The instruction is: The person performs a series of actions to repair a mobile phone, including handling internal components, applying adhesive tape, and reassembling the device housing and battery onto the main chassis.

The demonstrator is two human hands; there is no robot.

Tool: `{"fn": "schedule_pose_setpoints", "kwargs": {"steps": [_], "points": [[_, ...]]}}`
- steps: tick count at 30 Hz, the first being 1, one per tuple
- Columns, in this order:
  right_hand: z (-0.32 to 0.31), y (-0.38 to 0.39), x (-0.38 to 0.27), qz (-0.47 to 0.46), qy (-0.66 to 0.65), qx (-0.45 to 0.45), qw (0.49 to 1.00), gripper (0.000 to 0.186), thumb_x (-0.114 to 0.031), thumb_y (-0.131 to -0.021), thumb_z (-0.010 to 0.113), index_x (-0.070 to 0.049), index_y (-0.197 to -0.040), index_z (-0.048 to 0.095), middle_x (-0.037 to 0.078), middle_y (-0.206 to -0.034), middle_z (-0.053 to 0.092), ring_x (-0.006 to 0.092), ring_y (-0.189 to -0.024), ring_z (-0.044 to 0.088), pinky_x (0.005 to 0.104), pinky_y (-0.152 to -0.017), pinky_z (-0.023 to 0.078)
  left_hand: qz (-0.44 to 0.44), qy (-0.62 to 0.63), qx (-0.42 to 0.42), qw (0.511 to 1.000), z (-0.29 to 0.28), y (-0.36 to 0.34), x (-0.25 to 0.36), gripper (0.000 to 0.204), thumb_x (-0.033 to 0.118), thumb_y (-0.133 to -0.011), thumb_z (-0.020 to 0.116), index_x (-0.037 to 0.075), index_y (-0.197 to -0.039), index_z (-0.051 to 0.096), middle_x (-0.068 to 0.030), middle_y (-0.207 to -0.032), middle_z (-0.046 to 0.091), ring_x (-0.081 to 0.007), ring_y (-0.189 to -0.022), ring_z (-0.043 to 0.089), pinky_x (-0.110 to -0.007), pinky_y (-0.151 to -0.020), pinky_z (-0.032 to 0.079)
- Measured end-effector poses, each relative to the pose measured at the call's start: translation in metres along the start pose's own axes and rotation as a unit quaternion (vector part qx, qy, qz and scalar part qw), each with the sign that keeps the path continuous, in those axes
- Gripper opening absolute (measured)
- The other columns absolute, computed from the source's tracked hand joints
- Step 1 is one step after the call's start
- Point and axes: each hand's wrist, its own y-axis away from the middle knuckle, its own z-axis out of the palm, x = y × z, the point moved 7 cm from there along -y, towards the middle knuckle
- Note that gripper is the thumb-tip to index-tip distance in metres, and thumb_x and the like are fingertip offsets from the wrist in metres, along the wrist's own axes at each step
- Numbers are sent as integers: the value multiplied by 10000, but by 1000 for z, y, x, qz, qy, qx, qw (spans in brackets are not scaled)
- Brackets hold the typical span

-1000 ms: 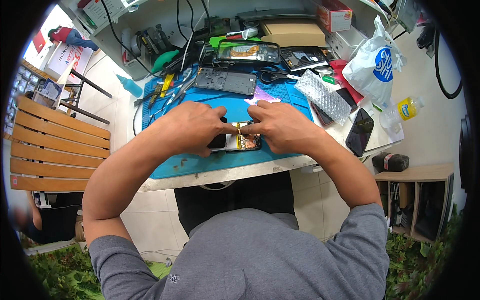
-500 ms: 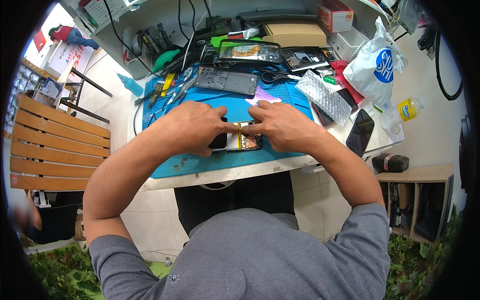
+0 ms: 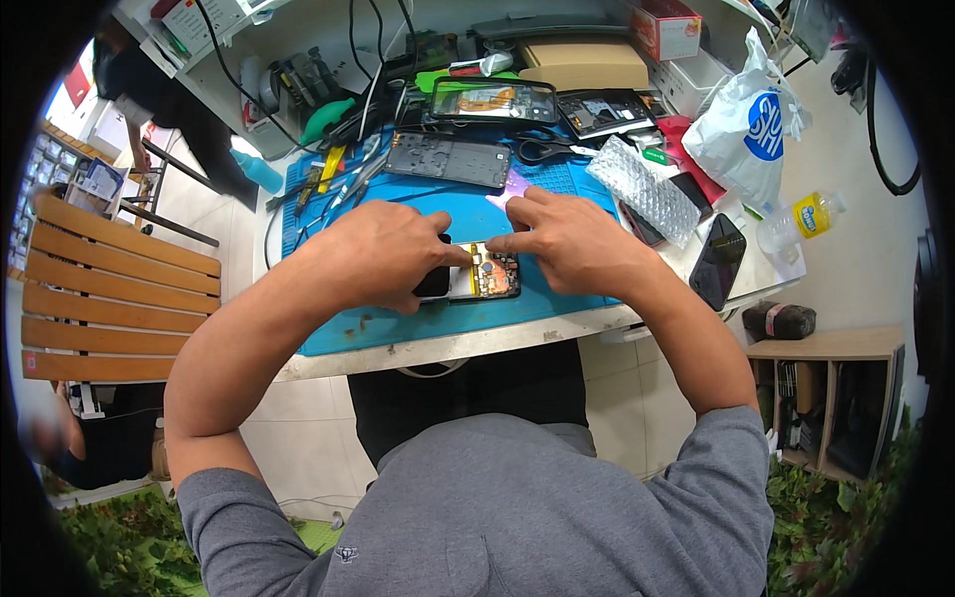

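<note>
An opened smartphone [image 3: 493, 276] lies on the blue work mat [image 3: 373, 329], its yellow strip and copper-coloured inner parts showing. My left hand [image 3: 383, 254] is closed around its left end, with the index finger stretched onto the inside and the thumb along the near edge. A black piece shows under that hand. My right hand [image 3: 572, 239] holds nothing that I can see. Its index finger points left at the phone's far edge, apart from the finger above it; its thumb is hidden. Beyond the hands lies a dark phone back panel [image 3: 448, 159].
Scissors [image 3: 542, 149], an opened phone frame [image 3: 494, 100] and tools crowd the bench's far side. To the right are bubble wrap [image 3: 645, 189], a black phone [image 3: 718, 251], a plastic bottle [image 3: 801, 221] and a white bag [image 3: 741, 129]. A slatted wooden bench [image 3: 119, 298] stands left.
My right index fingertip has moved from the middle of the phone to its far edge, uncovering more of the inside. My left hand stays put. A person in dark clothes has appeared at upper left.
</note>
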Motion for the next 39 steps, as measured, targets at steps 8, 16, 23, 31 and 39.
{"fn": "schedule_pose_setpoints", "kwargs": {"steps": [8,16,23,31,39], "points": [[8,-3,-6,-9,3,-35,999,602,0,-828,773,-259,-1366,845,70,-1103,657,293,-1093,668,444,-893,586,-7,-9,-9,1000,0,-3,-1,858,248,-804,959,403,-1596,668,-56,-1198,688,-274,-1052,773,-426,-868,649],[11,-4,-7,-7,20,-52,998,587,-10,-856,761,-274,-1373,846,73,-1123,661,298,-1113,667,448,-911,588,-6,-9,-2,1000,-2,-3,1,913,238,-799,964,421,-1632,637,-61,-1199,694,-287,-1053,776,-432,-865,652],[11,-8,-10,-29,53,-77,995,670,-21,-869,745,-305,-1473,797,65,-1152,662,289,-1141,652,435,-924,583,-10,-11,-18,1000,-1,-5,0,947,245,-796,968,425,-1654,610,-65,-1204,697,-293,-1069,775,-437,-882,652],[9,-11,-19,-65,94,-77,990,503,-86,-951,701,-208,-1430,800,58,-1168,658,272,-1163,644,419,-939,572,1,-11,3,1000,-1,-2,0,923,243,-794,965,409,-1637,628,-62,-1183,687,-291,-1045,770,-439,-872,647],[11,-13,-29,-83,126,-77,986,265,-233,-1055,672,-63,-1137,857,60,-1141,704,249,-1163,667,414,-900,582,3,-14,8,1000,0,-1,0,912,242,-785,967,397,-1623,642,-60,-1188,689,-295,-1036,770,-437,-855,646]]}}
